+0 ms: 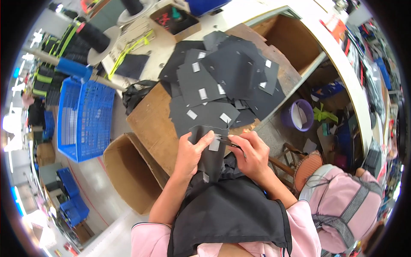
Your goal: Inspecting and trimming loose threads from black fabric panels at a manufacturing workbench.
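My left hand (193,153) pinches a black fabric piece (208,160) near its top edge, thumb on the front. White rectangular patches show on this piece; one patch (214,144) lies just right of my left thumb. My right hand (251,152) is closed on small dark thread snips (231,142), their slim points at the cloth beside that patch. The lower part of the piece hangs toward my black apron (231,214). Just beyond my hands, a loose heap of black fabric pieces (195,83) covers the board, several with white patches.
A worn brown board (150,118) carries the heap. An open cardboard box (128,171) stands at my left, with a blue plastic basket (81,120) beyond. Thread cones (94,38) and a small box of tools (174,21) sit at the far side. A purple bin (297,115) stands right.
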{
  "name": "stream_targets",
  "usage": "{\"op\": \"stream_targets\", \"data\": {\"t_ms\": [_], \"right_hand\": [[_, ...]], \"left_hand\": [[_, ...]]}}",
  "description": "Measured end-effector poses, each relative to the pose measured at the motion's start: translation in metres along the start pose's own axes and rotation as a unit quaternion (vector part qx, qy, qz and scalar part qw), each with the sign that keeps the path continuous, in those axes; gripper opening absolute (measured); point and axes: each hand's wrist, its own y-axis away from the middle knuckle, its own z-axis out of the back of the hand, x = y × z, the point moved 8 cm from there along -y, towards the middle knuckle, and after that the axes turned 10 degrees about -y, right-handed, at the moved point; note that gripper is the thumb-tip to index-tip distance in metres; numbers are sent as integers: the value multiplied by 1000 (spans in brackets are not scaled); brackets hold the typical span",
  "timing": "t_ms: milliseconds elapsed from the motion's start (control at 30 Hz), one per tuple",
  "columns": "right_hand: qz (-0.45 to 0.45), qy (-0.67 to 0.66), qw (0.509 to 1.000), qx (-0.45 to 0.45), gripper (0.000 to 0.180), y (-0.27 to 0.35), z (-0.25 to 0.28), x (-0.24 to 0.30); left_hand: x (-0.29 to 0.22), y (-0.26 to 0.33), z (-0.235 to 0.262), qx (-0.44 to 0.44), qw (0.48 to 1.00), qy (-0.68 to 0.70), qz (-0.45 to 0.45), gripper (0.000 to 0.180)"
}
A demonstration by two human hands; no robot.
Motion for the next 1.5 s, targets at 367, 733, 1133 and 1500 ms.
{"op": "stream_targets", "data": {"t_ms": [367, 733, 1133, 1500], "right_hand": [[-97, 64, 980, -161, 22, 64, 36, 7], [-206, 140, 905, -345, 15, 179, 57, 44], [-175, 108, 923, -326, 22, 163, 57, 50], [-140, -8, 973, -182, 30, 95, 49, 18]], "left_hand": [[5, -2, -45, 131, 985, -108, -22, 23], [65, 34, -92, 297, 932, -204, 39, 18], [45, 45, -80, 263, 943, -203, 0, 22], [12, 34, -66, 175, 976, -125, 25, 12]]}}
